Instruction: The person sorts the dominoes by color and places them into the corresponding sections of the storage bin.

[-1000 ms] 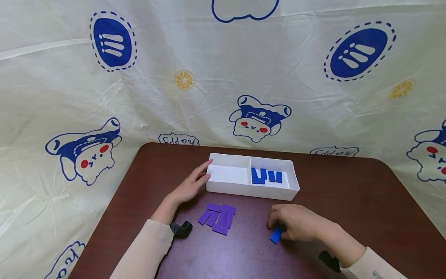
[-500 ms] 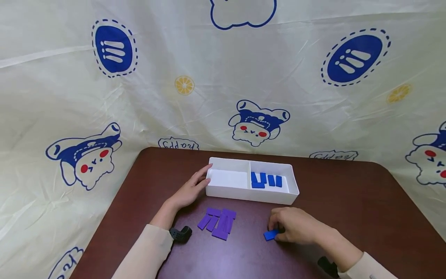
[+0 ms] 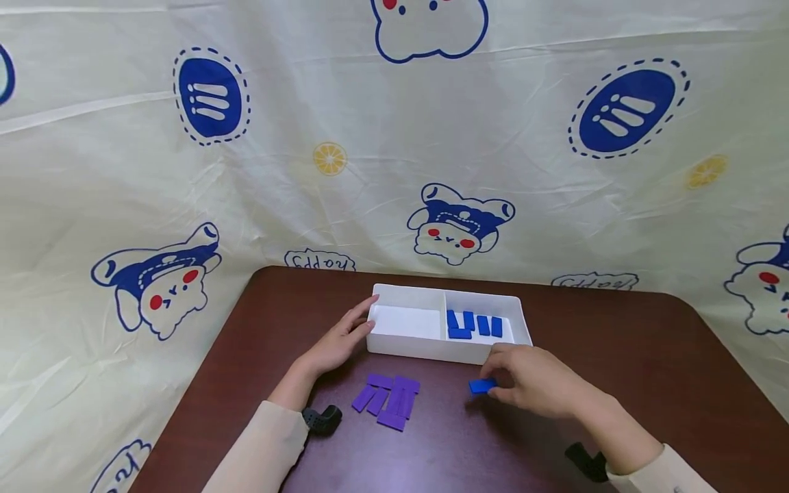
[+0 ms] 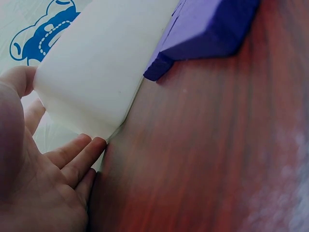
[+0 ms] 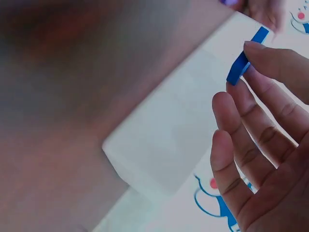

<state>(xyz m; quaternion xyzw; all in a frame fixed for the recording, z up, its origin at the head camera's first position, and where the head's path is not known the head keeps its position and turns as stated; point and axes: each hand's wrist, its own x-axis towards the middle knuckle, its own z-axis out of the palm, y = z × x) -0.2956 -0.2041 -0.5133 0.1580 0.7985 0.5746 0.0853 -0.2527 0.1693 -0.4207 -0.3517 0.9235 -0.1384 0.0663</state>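
Observation:
My right hand [image 3: 536,380] pinches a small flat blue block [image 3: 482,386] between thumb and fingers, raised over the table in front of the white box. In the right wrist view the blue block [image 5: 247,56] sits at the thumb tip, held against the fingers. My left hand [image 3: 335,344] touches the left end of the two-compartment white box [image 3: 425,347] with extended fingers. The left wrist view shows those fingertips against the box's end wall [image 4: 79,118]. Several blue blocks [image 3: 483,325] lie in the right compartment; the left compartment [image 3: 407,322] holds none.
Several purple blocks [image 3: 397,402] lie loosely grouped on the dark wooden table [image 3: 616,356], in front of the box and right of my left forearm. A patterned white sheet [image 3: 370,205] hangs behind the table. Dark bands [image 3: 322,420] are on both wrists.
My right hand has turned the blue block, lifted it off the table and brought it toward the box. My left hand stays at the box's end. The head view has tilted slightly upward.

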